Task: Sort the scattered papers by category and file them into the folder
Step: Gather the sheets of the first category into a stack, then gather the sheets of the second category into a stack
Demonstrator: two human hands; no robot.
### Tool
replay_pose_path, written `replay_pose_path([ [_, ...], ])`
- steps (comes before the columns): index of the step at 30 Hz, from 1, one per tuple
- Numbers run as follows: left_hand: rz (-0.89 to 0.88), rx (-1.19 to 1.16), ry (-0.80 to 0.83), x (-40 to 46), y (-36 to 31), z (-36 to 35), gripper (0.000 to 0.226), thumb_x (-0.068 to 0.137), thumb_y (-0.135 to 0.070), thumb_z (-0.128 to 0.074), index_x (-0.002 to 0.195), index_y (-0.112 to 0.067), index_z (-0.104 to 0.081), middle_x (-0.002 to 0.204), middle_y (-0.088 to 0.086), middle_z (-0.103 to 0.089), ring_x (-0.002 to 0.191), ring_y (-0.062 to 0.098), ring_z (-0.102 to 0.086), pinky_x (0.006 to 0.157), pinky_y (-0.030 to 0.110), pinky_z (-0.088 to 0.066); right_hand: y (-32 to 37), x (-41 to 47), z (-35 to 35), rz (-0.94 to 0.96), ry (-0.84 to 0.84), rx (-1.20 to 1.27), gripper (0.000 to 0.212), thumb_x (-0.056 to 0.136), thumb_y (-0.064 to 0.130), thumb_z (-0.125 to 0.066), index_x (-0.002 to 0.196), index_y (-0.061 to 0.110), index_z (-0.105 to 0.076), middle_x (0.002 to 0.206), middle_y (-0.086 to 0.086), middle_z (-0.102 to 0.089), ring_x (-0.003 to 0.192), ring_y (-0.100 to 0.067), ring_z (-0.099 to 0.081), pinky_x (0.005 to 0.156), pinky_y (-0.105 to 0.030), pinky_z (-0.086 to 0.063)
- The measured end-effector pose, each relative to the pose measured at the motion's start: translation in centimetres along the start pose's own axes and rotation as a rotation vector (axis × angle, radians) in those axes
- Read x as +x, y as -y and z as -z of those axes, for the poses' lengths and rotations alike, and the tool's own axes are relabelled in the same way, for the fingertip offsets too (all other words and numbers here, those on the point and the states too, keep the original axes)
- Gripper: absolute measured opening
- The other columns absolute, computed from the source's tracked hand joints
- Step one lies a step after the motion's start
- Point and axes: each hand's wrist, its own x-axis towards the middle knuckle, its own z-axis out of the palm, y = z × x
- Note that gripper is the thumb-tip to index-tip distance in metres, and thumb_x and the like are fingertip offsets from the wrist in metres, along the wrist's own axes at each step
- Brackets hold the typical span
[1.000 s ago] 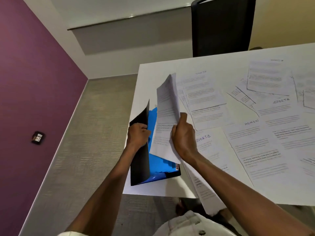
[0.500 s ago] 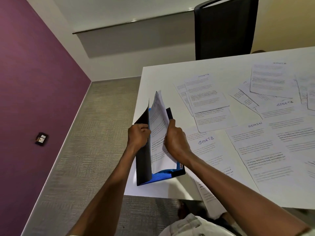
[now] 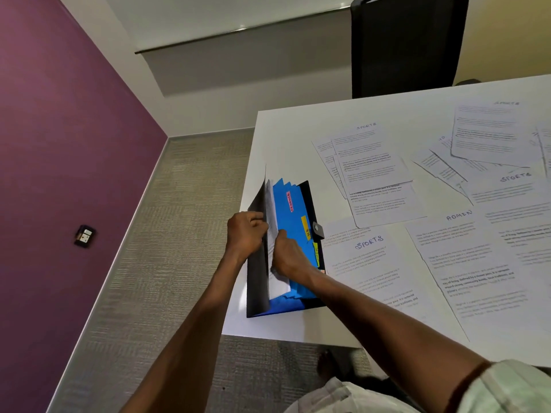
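A black expanding folder (image 3: 307, 201) with blue dividers (image 3: 290, 222) and pink and yellow tabs lies near the table's left front corner. My left hand (image 3: 246, 234) grips its raised black front cover (image 3: 258, 263) and holds it up. My right hand (image 3: 287, 256) pinches a white printed sheet (image 3: 272, 216) that stands mostly inside the first pocket, between the cover and the dividers. Many printed sheets lie scattered to the right, some headed SPORTS (image 3: 368, 242) and one headed ADMIN (image 3: 459, 216).
The white table (image 3: 286, 135) ends just left of the folder and close below it. A black chair (image 3: 408, 46) stands at the far side. Grey carpet and a purple wall with a socket (image 3: 85, 236) lie to the left.
The sheet has gone from held high above the folder to sunk deep into its first pocket. My right hand has moved down with it. The dividers and tabs now show.
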Motion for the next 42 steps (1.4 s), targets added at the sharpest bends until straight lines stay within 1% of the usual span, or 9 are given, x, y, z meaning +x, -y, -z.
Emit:
replay_pose_path([
  [7,-0.003,0.026,0.023,-0.2,0.0,-0.6,0.037,0.089,-0.004,-0.067,0.126,0.001,-0.064,0.117,0.015,-0.07,0.092,0.012,-0.063,0.074,0.016,-0.049,-0.5,0.1,-1.4,-0.035,0.196,-0.047,0.071,0.09,0.003,-0.062,0.142,0.003,-0.014,0.077,-0.003,-0.048,0.067,-0.015,-0.051,0.057,-0.024,-0.039],
  [12,-0.041,0.065,0.008,-0.1,0.1,-1.2,0.036,0.088,-0.006,-0.069,0.123,0.0,-0.066,0.118,0.015,-0.07,0.103,0.022,-0.067,0.086,0.024,-0.052,-0.8,0.9,-0.8,-0.127,0.244,-0.07,0.084,0.092,0.012,-0.062,0.147,-0.002,-0.001,0.121,-0.018,-0.059,0.104,-0.027,-0.061,0.083,-0.032,-0.048],
  [15,-0.055,0.099,0.021,0.1,-0.3,-1.7,0.035,0.088,-0.006,-0.069,0.123,0.001,-0.066,0.117,0.016,-0.07,0.105,0.026,-0.068,0.087,0.024,-0.052,-1.2,0.5,0.4,-0.128,0.147,-0.09,0.074,0.088,0.008,-0.063,0.144,-0.003,-0.015,0.126,-0.02,-0.055,0.109,-0.03,-0.059,0.081,-0.031,-0.046],
  [19,-0.09,0.191,0.08,0.1,-0.7,-3.5,0.02,0.093,-0.008,-0.065,0.11,0.001,-0.07,0.112,0.014,-0.071,0.095,0.022,-0.068,0.056,0.001,-0.04,-3.6,-0.9,1.5,-0.039,0.04,-0.062,0.038,0.087,0.011,-0.065,0.117,0.008,-0.042,0.115,-0.014,-0.059,0.093,-0.023,-0.057,0.075,-0.032,-0.049],
  [23,-0.113,0.279,0.147,0.0,-0.6,-6.6,0.011,0.092,-0.011,-0.067,0.087,-0.002,-0.069,0.091,0.008,-0.072,0.07,0.012,-0.061,0.057,0.013,-0.047,-7.5,-2.2,2.9,-0.005,-0.081,0.02,0.017,0.096,0.021,-0.056,0.108,0.009,-0.057,0.112,-0.009,-0.064,0.098,-0.022,-0.062,0.083,-0.03,-0.051],
  [25,-0.11,0.322,0.185,-0.2,-0.3,-8.1,0.017,0.091,-0.014,-0.069,0.077,-0.005,-0.065,0.077,0.004,-0.068,0.064,0.012,-0.064,0.058,0.024,-0.055,-9.9,-3.0,3.9,0.002,-0.13,0.076,0.017,0.097,0.02,-0.053,0.095,0.006,-0.062,0.099,-0.012,-0.069,0.084,-0.023,-0.065,0.079,-0.035,-0.055],
  [29,-0.067,0.333,0.229,-0.8,0.6,-10.6,0.025,0.09,-0.021,-0.07,0.072,-0.012,-0.055,0.08,-0.005,-0.064,0.059,0.009,-0.064,0.047,0.016,-0.047,-15.0,-4.8,6.2,-0.069,-0.195,0.085,0.013,0.091,0.01,-0.056,0.082,0.007,-0.065,0.083,-0.008,-0.07,0.073,-0.026,-0.067,0.075,-0.045,-0.055],
  [35,-0.104,0.422,0.209,-1.5,-0.1,-12.8,0.041,0.093,-0.013,-0.051,0.054,-0.015,-0.039,0.07,0.012,-0.067,0.051,0.021,-0.056,0.043,0.025,-0.028,-20.2,-6.8,9.1,-0.2,-0.297,0.068,0.017,0.091,0.012,-0.057,0.08,0.003,-0.065,0.073,-0.007,-0.07,0.064,-0.024,-0.067,0.07,-0.044,-0.056],
  [42,-0.093,0.311,0.211,-2.0,-2.2,-14.0,0.031,0.093,-0.015,-0.05,0.067,-0.004,-0.064,0.064,0.007,-0.061,0.05,0.012,-0.049,0.054,0.033,-0.048,-21.7,-7.2,11.1,-0.216,-0.352,0.095,0.016,0.091,0.012,-0.058,0.078,0.006,-0.066,0.07,-0.005,-0.071,0.063,-0.022,-0.068,0.065,-0.037,-0.056],
])
